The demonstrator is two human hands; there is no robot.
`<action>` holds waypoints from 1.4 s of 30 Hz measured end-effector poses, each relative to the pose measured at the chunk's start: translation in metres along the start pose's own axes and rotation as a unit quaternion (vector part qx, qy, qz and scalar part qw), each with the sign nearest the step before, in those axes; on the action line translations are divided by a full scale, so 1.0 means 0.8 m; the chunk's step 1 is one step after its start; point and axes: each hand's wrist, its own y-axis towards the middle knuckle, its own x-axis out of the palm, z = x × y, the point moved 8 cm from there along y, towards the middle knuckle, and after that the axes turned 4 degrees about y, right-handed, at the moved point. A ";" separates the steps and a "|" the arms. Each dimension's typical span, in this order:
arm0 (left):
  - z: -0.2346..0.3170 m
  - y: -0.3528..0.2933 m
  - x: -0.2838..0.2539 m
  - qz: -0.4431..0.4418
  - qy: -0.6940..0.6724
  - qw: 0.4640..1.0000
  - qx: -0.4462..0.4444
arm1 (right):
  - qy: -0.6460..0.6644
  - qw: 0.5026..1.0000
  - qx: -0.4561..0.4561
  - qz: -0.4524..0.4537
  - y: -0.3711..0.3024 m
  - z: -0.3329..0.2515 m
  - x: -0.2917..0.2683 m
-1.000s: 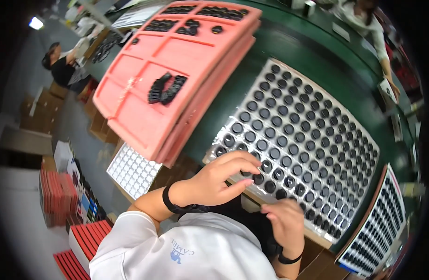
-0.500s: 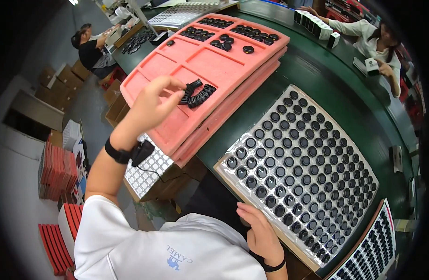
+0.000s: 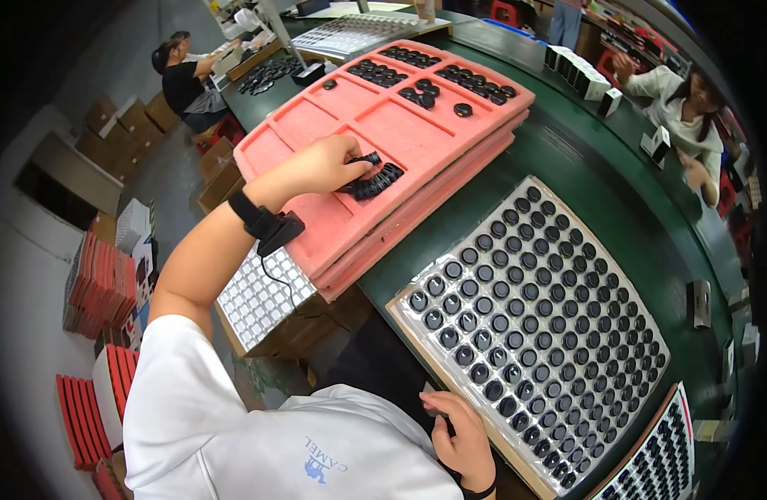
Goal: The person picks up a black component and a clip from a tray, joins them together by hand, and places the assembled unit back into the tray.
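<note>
A pink foam tray (image 3: 317, 217) with square compartments lies on top of similar trays to the left of the table. In one near compartment is a curved row of black round parts (image 3: 382, 182). My left hand (image 3: 332, 162) reaches in, its fingers closed around a short stack of such parts (image 3: 368, 158) at the row's far end. My right hand (image 3: 465, 442) is by the near left edge of a clear blister tray (image 3: 410, 327) filled with rows of black round caps (image 3: 529, 317). Its fingers are curled, with something small and greyish at the tips that I cannot make out.
More black parts (image 3: 421, 93) sit in the foam tray's far compartments. A white gridded tray (image 3: 263, 292) is on a carton below left. A sheet of black parts (image 3: 654, 454) stands near right. Across the green table (image 3: 558, 142), a co-worker handles small boxes (image 3: 579, 73).
My left hand has moved onto the black parts and closed on some. My right hand's fingers have curled more. The co-worker's far hand has lifted off the box row. The view has shifted slightly.
</note>
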 end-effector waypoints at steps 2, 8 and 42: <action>-0.010 0.001 -0.003 -0.007 -0.034 0.999 -0.022 | 0.011 1.000 0.007 0.006 -0.001 0.001 -0.001; -0.050 -0.002 -0.014 0.034 -0.251 0.964 -0.084 | 0.032 0.999 -0.001 0.017 -0.004 0.008 -0.004; 0.276 -0.182 0.135 -0.072 -0.493 0.798 0.340 | 0.500 0.851 -0.030 0.158 -0.004 0.024 -0.041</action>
